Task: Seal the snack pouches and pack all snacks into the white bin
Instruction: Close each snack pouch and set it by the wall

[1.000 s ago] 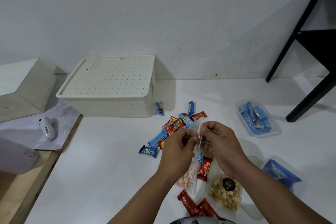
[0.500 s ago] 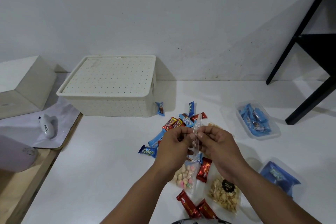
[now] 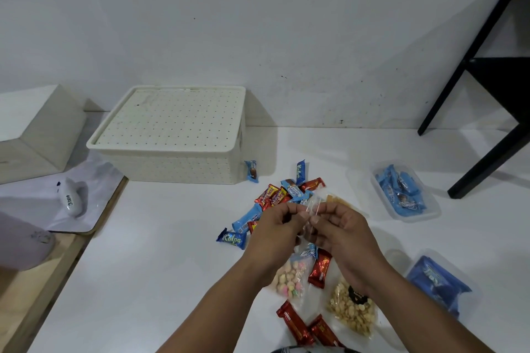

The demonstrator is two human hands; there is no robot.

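Note:
My left hand (image 3: 276, 231) and my right hand (image 3: 339, 231) meet above the white table and both pinch the top edge of a clear pouch (image 3: 291, 276) of pastel sweets, which hangs below them. A second clear pouch (image 3: 351, 306) of pale nuts lies under my right wrist. Loose wrapped snacks (image 3: 282, 195) in blue and red lie in a heap just beyond my hands. The white bin (image 3: 175, 137), perforated and with its lid on, stands at the back left by the wall.
Two clear trays of blue packets sit at right (image 3: 403, 195) and lower right (image 3: 436, 285). Red bars (image 3: 292, 322) lie near the front edge. A white handheld device (image 3: 71, 199) rests on a white sheet at left, beside a pale box (image 3: 34, 135). A black stand (image 3: 487, 89) rises at right.
Both hands have stayed together on the pouch's top edge and shifted slightly nearer the heap of snacks. Nothing else has moved.

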